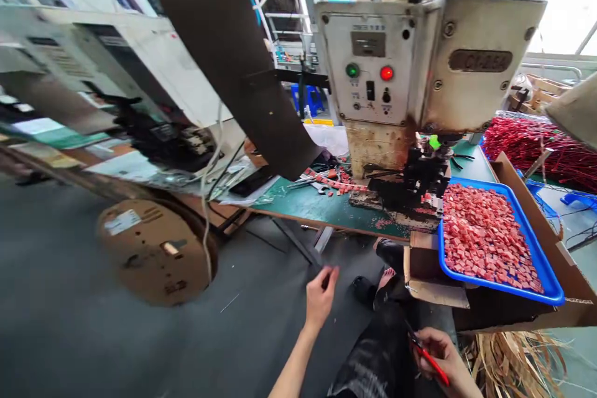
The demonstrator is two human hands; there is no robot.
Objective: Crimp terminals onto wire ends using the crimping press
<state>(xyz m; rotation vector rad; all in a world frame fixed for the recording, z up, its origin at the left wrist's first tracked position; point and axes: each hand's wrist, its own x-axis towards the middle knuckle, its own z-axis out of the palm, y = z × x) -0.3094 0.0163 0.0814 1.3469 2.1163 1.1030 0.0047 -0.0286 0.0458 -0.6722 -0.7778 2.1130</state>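
Observation:
My right hand is wrapped round red-handled pliers, low in the view beside my right leg. The dark jaws point up and left, though their exact shape is unclear. My left hand hangs over the floor in front of the bench, fingers curled and tips pressed together. Whether anything small is pinched there cannot be made out. Above both hands stands a press machine with green and red lights. A strip of pink pieces runs into its dark tooling.
A blue tray of small pink pieces rests on cardboard boxes at right. Red wires are heaped behind it. A cardboard reel stands left, below the green bench. Tan strips lie lower right.

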